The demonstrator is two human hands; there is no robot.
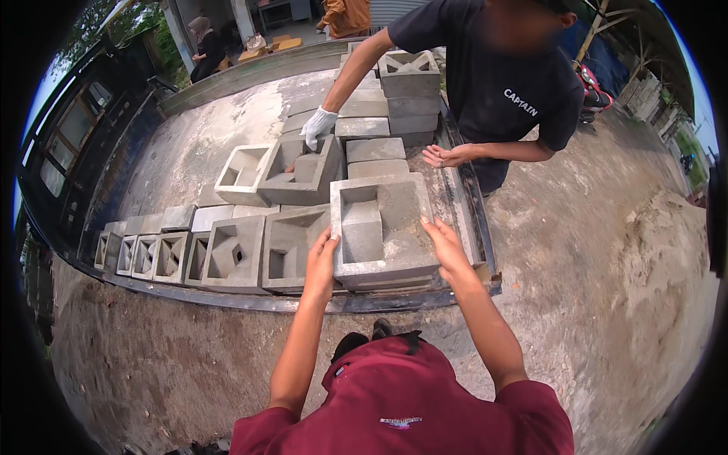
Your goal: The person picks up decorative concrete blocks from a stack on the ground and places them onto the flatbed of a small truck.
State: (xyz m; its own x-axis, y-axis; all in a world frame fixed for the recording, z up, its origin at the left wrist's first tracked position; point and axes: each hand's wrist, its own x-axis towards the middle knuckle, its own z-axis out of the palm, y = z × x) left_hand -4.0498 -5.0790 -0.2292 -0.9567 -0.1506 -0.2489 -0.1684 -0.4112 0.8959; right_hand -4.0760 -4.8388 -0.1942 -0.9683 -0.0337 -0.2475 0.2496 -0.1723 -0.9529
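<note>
Both hands steady a hollow concrete block (407,208) at the truck bed's edge (356,305).
The left hand (322,262) and right hand (449,246) clasp opposite sides; whether it rests on anything below is unclear. Shifting it likely calls for an even, level hold, clear of the co-worker's gloved hand (318,127) at a farther block (327,171).

Bright daylight, curved edges — black corners
</note>
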